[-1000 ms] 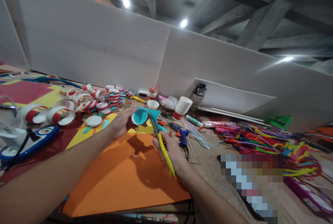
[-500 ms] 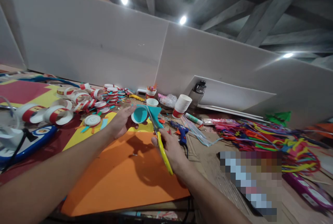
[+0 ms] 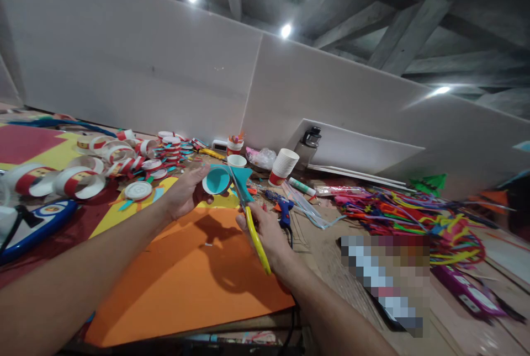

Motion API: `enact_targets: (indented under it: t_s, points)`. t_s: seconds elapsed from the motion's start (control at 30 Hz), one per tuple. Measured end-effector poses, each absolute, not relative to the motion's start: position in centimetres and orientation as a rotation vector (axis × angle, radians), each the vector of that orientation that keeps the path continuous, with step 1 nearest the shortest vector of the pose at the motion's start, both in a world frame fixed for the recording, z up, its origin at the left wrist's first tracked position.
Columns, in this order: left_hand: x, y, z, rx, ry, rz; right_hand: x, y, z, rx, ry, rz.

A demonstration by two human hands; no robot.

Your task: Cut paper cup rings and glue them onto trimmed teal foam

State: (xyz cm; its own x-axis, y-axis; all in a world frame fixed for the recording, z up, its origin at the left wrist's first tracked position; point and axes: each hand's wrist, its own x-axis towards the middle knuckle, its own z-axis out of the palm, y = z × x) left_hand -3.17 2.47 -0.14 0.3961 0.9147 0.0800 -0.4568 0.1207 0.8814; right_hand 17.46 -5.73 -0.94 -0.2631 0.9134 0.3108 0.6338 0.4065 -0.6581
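Note:
My left hand point(image 3: 185, 193) is closed around a paper cup piece point(image 3: 216, 180) with a white rim and teal inside, its round opening tilted toward me. Teal paper point(image 3: 244, 180) sticks out from the cup's right side. In my right hand point(image 3: 271, 234) are yellow-handled scissors point(image 3: 257, 241), their blades pointing up and away, against the teal paper beside the cup. Whether the blades are fully closed cannot be made out. Both hands are above an orange sheet point(image 3: 178, 284), and their shadow falls on it.
Cut cup rings point(image 3: 85, 179) and a white lid-like disc point(image 3: 138, 191) lie left. Beyond my hands stand stacked paper cups point(image 3: 284, 166) and a dark bottle point(image 3: 307, 147). A blue glue gun point(image 3: 285, 207) and colourful pipe cleaners point(image 3: 385, 210) lie right. A white board point(image 3: 165, 69) walls the back.
The whole scene has slid slightly left as the head view turned right. Both hands keep their grips, and the scissors stay at the teal paper with little visible change.

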Motion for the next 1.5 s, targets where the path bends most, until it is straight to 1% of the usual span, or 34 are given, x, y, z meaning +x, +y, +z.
enact_targets:
  t_s: [0.17,0.27,0.47,0.77,1.07,1.5]
  points:
    - [-3.46,2.98,-0.17,0.881,0.612,1.159,17.45,-5.69,-1.02,-1.336,-2.025,0.544]
    - [-3.45,3.06,-0.23,0.926,0.637,1.185,17.38,-5.65,-0.96,-1.349,-2.034,0.555]
    - [-2.99,2.54,-0.32,1.041,0.666,1.117,17.47,-5.57,-1.05,-1.355,-2.010,0.559]
    - [-2.98,2.53,-0.26,1.021,0.621,1.090,17.35,-5.74,-0.69,-1.354,-1.992,0.569]
    - [-3.08,2.43,-0.15,0.999,0.618,1.088,17.12,-5.82,-0.75,-1.362,-1.952,0.652]
    - [-3.61,2.72,-0.32,1.073,0.621,1.004,17.32,-6.11,-0.59,-1.362,-2.005,0.608]
